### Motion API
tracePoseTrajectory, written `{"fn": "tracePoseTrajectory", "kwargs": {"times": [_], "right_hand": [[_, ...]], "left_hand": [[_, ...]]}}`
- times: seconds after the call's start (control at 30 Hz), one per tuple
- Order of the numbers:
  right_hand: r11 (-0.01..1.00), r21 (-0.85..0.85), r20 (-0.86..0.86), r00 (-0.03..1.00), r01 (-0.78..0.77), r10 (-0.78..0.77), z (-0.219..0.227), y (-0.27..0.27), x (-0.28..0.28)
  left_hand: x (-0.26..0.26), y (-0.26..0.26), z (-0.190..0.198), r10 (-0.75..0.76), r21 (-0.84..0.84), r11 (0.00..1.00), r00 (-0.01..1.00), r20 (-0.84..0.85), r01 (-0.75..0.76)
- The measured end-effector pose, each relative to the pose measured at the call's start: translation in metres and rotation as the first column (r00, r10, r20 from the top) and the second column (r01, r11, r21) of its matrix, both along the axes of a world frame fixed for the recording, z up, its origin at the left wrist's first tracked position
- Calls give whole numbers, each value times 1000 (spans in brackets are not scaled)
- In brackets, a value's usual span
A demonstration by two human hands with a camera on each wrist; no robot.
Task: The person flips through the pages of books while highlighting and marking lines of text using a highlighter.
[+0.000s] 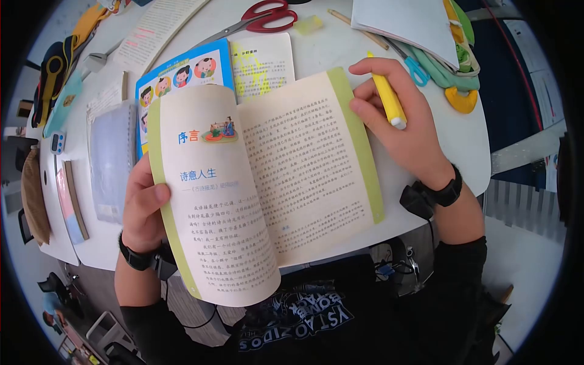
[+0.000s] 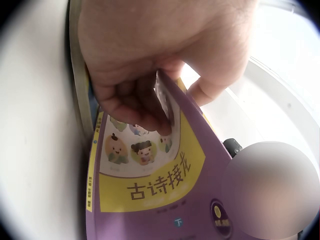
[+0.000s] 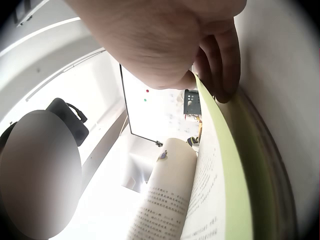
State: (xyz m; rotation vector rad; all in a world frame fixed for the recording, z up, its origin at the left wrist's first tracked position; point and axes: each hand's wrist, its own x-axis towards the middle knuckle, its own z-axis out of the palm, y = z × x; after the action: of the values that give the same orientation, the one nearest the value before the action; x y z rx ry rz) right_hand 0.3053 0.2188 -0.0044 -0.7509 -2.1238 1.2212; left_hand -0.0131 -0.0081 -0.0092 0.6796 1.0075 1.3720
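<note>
An open book (image 1: 304, 158) with green-edged pages lies tilted before the person, a heading and small picture on its left page. My left hand (image 1: 145, 204) grips its left side, thumb on the page margin and fingers curled behind. From the left wrist view, the book's cover (image 2: 150, 195) is purple and yellow with cartoon children. A yellow highlighter (image 1: 387, 100) is held in my right hand (image 1: 413, 125), whose thumb is at the right page's green edge. In the right wrist view the right hand's fingers (image 3: 227, 65) reach behind that page edge; the highlighter is hidden there.
Behind the book lie a blue picture-covered book (image 1: 182, 73) and a printed page with yellow marks (image 1: 264, 61). Red-handled scissors (image 1: 267, 18), blue-handled scissors (image 1: 417, 72), white paper (image 1: 401, 27) and a green pouch (image 1: 447, 73) are farther back. A clear-covered notebook (image 1: 112, 161) lies left.
</note>
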Motion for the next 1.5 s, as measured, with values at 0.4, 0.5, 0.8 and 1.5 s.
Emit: {"fn": "tracePoseTrajectory", "kwargs": {"times": [0.4, 0.5, 0.8, 1.5], "right_hand": [[983, -181, -91, 996, -16, -1, 11, -3, 2], [954, -284, -179, 983, -95, 44, 11, -7, 1], [979, -65, -272, 948, -192, 168, 4, -27, -2], [991, 118, 176, 981, 59, -80, 25, -18, 10]], "left_hand": [[2, 10, 11, 118, 14, 993, 963, -241, -118], [24, 18, 21, 247, 126, 967, 931, -270, -220], [38, 24, 30, -286, 61, 840, 535, -795, 539], [46, 14, 9, 79, 304, 950, 886, -456, 72]]}}
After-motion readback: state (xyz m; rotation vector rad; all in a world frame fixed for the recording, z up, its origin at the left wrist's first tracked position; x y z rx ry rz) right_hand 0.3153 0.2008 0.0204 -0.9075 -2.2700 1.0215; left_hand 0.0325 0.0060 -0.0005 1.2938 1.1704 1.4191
